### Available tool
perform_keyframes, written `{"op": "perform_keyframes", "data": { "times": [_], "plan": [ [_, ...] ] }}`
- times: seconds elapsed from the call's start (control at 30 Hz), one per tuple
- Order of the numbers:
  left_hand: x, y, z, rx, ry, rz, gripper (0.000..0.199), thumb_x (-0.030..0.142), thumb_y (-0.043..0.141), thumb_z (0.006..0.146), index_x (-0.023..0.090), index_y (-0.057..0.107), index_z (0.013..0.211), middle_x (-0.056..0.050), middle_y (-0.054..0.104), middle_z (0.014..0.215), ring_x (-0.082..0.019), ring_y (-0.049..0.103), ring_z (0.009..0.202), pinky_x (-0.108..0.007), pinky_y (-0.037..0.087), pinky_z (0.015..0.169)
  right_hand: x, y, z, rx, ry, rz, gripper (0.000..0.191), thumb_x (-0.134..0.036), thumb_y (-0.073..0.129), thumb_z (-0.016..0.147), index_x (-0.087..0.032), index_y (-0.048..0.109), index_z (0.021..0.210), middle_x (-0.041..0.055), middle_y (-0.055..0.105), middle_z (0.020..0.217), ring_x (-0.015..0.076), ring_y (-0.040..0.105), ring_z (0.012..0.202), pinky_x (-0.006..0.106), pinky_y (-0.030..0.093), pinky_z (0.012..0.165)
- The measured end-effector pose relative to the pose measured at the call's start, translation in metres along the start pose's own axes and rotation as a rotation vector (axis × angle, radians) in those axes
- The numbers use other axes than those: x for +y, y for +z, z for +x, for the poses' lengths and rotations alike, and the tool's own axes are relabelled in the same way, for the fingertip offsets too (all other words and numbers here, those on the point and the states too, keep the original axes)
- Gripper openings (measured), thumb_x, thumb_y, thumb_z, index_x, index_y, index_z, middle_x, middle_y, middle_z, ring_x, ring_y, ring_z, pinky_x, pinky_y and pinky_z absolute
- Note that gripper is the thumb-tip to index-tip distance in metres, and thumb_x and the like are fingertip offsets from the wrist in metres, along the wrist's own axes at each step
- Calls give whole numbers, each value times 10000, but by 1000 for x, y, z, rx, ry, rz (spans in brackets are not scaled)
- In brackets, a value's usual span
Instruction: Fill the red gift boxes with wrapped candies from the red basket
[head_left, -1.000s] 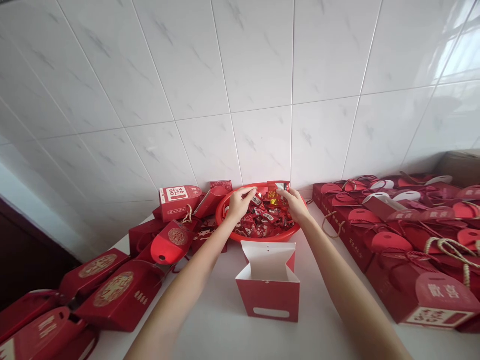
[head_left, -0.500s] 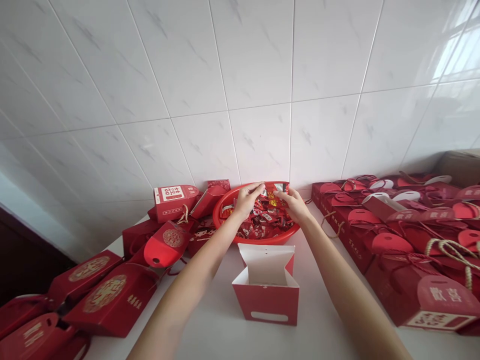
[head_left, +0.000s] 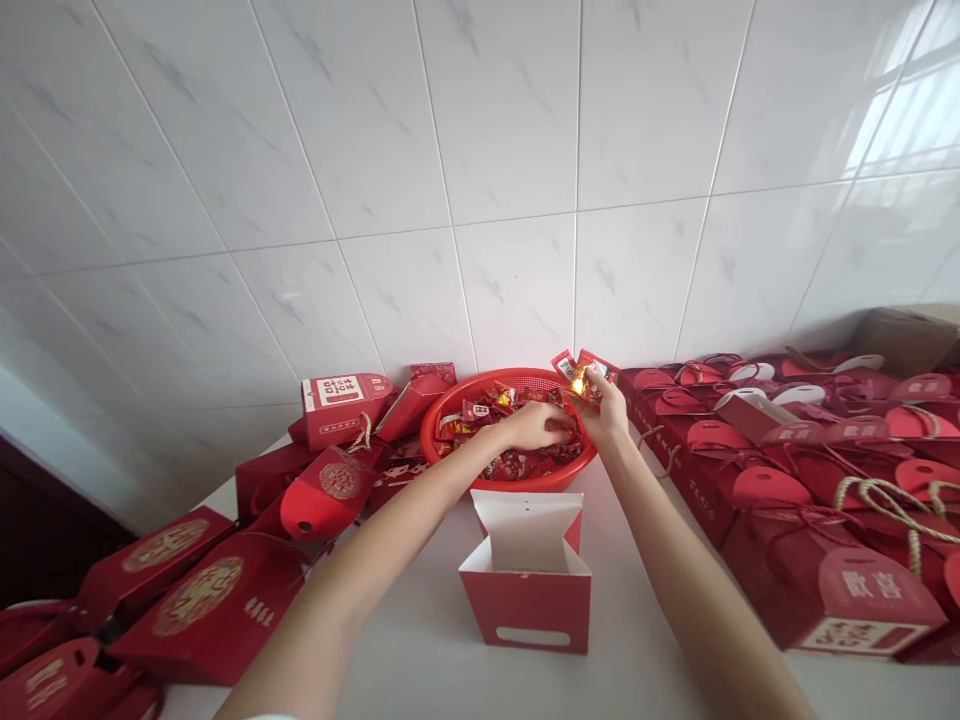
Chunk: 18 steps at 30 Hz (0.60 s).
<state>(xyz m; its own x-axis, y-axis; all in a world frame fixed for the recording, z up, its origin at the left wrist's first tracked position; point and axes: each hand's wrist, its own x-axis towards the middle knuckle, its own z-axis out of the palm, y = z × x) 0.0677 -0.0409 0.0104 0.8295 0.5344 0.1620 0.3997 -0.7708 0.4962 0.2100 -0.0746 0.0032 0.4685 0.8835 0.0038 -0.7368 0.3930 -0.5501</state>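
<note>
My right hand (head_left: 609, 408) is closed on wrapped candies (head_left: 583, 372) in red and gold packets, held above the right rim of a red plastic basket (head_left: 435, 440). Down inside that basket, my left hand (head_left: 534, 426) has its fingers curled among a heap of red-wrapped candies (head_left: 517, 462). What its fingertips grip is hidden. Just in front of the basket, between my forearms, stands a red gift box (head_left: 529, 610) with its top open and white inside walls showing.
Closed red gift boxes (head_left: 847, 590) with cord handles crowd the right side of the white table (head_left: 420, 640). More red boxes (head_left: 214, 610) lie along the left. Behind rises a tiled wall (head_left: 517, 290), and a brown cardboard box (head_left: 907, 335) sits at far right.
My left hand has dropped from above the basket into the candies. My right hand has shifted slightly right with its packets, which now stick up over the rim.
</note>
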Motion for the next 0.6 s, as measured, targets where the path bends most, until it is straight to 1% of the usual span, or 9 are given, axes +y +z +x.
{"op": "perform_keyframes", "data": {
  "times": [0.03, 0.1, 0.17, 0.27, 0.4, 0.53, 0.6],
  "plan": [
    [1, 4, 8, -76, -19, 77, 160, 185, 646, 798, 196, 750, 918, -56, 769, 1013, -229, 709, 937, -301, 525, 855, 1, 0, 0, 15, -7, 2, 131, -138, 771, 663, -179, 662, 724, -10, 710, 724, 147, 679, 685, 256, 587, 610],
    [0, 11, 25, -181, -89, 190, 151, 150, 658, 759, 184, 730, 888, -58, 761, 931, -225, 707, 843, -289, 531, 773, 2, 1, 1, 49, -23, 12, 127, -123, 761, 667, -176, 661, 724, -12, 711, 718, 145, 677, 682, 251, 582, 589],
    [-4, 18, 40, -219, -145, 230, 152, 126, 686, 709, 170, 712, 851, -54, 746, 847, -218, 698, 767, -276, 526, 710, 2, 0, 3, 64, -30, 20, 133, -122, 761, 666, -177, 657, 728, -18, 709, 720, 139, 674, 677, 241, 574, 576],
    [-12, 24, 51, -206, -171, 223, 173, 117, 711, 661, 166, 701, 827, -44, 728, 787, -213, 686, 727, -263, 513, 659, 3, -5, 7, 29, -26, 15, 162, -157, 780, 659, -185, 647, 747, -24, 702, 726, 139, 677, 681, 235, 570, 579],
    [-20, 26, 51, -161, -182, 193, 186, 131, 714, 657, 193, 719, 833, -35, 731, 812, -218, 683, 767, -258, 496, 644, 4, -9, 11, -15, -2, 6, 206, -180, 805, 628, -194, 646, 758, -33, 691, 730, 137, 675, 710, 237, 582, 617],
    [-23, 27, 49, -128, -190, 145, 130, 124, 714, 662, 210, 732, 757, -16, 719, 737, -208, 670, 715, -265, 494, 647, 7, -8, 12, 35, -15, 16, 203, -193, 798, 603, -206, 657, 747, -30, 692, 735, 147, 670, 711, 250, 582, 601],
    [-22, 27, 49, -108, -189, 120, 132, 96, 702, 663, 210, 735, 722, -10, 713, 703, -200, 660, 691, -268, 495, 661, 7, -7, 10, 53, -17, 23, 192, -194, 788, 599, -208, 657, 739, -29, 692, 731, 146, 664, 698, 250, 577, 584]
  ]
}}
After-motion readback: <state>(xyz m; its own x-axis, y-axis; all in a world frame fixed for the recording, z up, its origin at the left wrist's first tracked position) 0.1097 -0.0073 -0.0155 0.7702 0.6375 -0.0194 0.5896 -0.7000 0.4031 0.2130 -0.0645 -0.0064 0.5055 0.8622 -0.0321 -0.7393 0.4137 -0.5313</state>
